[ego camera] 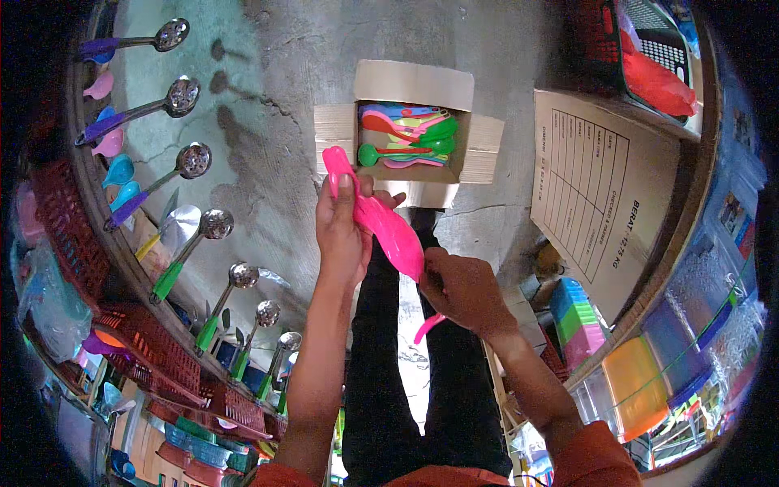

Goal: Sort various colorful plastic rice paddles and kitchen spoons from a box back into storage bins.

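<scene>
Across the front of my body, my left hand (345,225) grips a glossy bright pink plastic utensil (389,228), perhaps several nested rice spoons; I cannot tell how many. Its narrow end points up past my thumb and its broad end slopes down to the right. Close against that broad end, my right hand (459,289) is closed in a fist. A thin pink plastic handle (429,329) pokes out below this fist, its other end hidden in the fingers. Beyond my hands, an open cardboard box (414,82) on the floor holds several coloured plastic spoons and ladles (408,137).
Slotted metal spoons (195,159) with purple or green handles jut from the left shelf, near red plastic baskets (152,353). At right stands a large printed carton (584,195) under a black crate (654,36). Stacked coloured containers (575,322) sit lower right. The concrete floor (292,67) is cracked.
</scene>
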The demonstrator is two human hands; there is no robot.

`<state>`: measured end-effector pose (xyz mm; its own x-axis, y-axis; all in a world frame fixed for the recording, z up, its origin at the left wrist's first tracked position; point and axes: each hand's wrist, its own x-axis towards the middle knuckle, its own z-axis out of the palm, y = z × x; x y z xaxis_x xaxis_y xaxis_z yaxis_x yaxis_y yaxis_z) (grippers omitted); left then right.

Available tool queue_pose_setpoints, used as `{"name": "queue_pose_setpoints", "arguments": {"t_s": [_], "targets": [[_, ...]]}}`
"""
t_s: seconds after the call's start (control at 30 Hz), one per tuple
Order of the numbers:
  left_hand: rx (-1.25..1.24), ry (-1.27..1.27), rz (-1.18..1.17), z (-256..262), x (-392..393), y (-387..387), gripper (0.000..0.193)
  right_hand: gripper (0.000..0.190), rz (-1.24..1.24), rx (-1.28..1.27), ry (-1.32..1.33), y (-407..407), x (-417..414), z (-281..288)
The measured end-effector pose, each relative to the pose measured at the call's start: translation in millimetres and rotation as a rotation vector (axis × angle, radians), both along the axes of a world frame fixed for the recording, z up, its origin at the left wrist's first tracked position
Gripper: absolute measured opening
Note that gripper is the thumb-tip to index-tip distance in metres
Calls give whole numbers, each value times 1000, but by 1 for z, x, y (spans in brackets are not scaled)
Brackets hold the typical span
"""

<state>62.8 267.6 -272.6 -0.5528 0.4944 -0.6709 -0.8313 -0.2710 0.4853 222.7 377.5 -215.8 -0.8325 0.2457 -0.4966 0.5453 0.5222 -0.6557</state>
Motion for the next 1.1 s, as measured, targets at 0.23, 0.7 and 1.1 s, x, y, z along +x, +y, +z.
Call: {"name": "queue_pose_setpoints", "arguments": {"t_s": [0.23,0.7,1.1], "targets": [[-96,13,-220,18,-15,2,27,22,-524,-271,-112,30,-4,3],[-278,456,-315,32,36,-6,29,43,-1041,-798,-87,-29,-27,-41],[-255,250,-361,49,10,-1,55,88,-478,-944,-28,-22,-26,-1]]}}
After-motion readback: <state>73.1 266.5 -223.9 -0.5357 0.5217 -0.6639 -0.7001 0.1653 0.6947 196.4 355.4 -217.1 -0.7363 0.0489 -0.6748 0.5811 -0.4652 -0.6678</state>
